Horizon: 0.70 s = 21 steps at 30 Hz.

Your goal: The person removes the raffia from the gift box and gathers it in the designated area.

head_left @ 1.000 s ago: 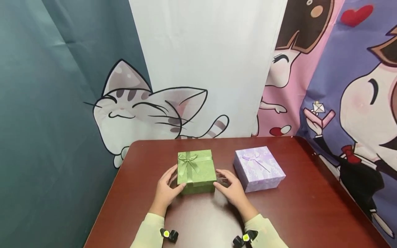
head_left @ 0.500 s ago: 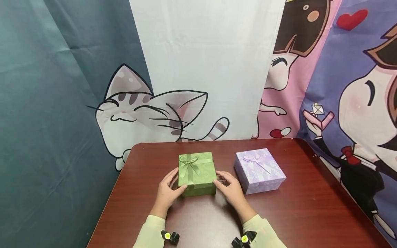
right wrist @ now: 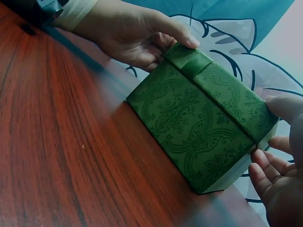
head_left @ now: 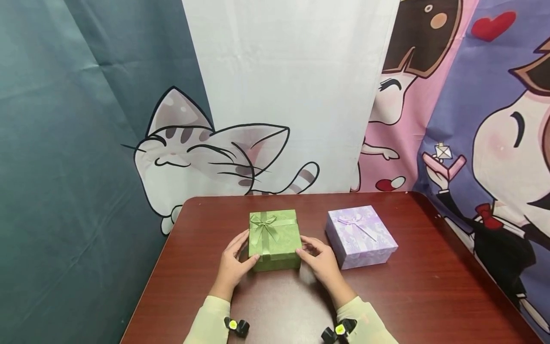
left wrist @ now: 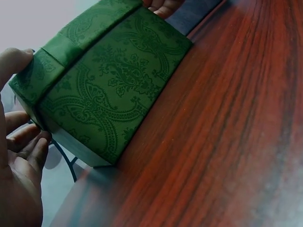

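A green gift box [head_left: 275,234] with a ribbon bow on its lid stands closed on the table. My left hand [head_left: 232,265] holds its left side, the thumb on the near corner of the lid and the fingers along the side. On the opposite side my right hand [head_left: 320,263] grips it in the same way. In the left wrist view, the left fingertips [left wrist: 42,137] touch the box just under the lid's lower edge. The right wrist view has the right fingertips [right wrist: 258,156] at that same edge on the other side. What lies inside the box is hidden.
A lilac gift box [head_left: 361,234] with a bow stands closed to the right of my right hand. Both boxes rest on a reddish-brown wooden table [head_left: 429,296]. Behind it hangs a printed cloth [head_left: 296,95] with a cartoon cat.
The head view has shifted slightly. Both hands keep the same hold on the green gift box, and neither box has visibly moved on the table.
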Available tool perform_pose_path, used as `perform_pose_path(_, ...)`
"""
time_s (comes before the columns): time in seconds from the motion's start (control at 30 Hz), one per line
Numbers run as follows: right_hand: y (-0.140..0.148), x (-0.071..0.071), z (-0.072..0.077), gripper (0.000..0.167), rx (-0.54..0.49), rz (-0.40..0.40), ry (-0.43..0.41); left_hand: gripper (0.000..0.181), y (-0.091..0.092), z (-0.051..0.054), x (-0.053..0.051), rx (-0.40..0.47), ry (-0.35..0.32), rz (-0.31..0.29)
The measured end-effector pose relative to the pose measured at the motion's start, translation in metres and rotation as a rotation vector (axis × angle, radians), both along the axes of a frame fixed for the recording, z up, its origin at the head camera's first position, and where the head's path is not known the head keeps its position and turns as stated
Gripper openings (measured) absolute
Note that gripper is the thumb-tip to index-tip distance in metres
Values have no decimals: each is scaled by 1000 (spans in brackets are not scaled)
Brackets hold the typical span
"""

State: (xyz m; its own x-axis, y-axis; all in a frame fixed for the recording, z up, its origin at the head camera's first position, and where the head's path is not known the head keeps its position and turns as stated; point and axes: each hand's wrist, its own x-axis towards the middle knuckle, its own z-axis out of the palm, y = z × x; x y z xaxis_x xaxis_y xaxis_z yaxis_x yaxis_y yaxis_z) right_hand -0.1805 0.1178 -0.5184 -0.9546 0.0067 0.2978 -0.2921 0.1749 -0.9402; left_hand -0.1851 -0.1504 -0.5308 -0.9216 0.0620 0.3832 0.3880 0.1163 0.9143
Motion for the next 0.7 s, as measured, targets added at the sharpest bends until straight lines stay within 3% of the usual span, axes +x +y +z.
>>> perform_pose_path(0.33,-1,-6,3,40,-50,18,8,72,-3,-33,-24,5,71,14)
perform_pose_path(0.57,0,-10,-6,41,-97,33,44,74,-2,-31,-23,16,67,18)
perform_pose_path(0.7,0,-19,-23,42,-119,29,49,74,0,-18,-16,-2,73,17)
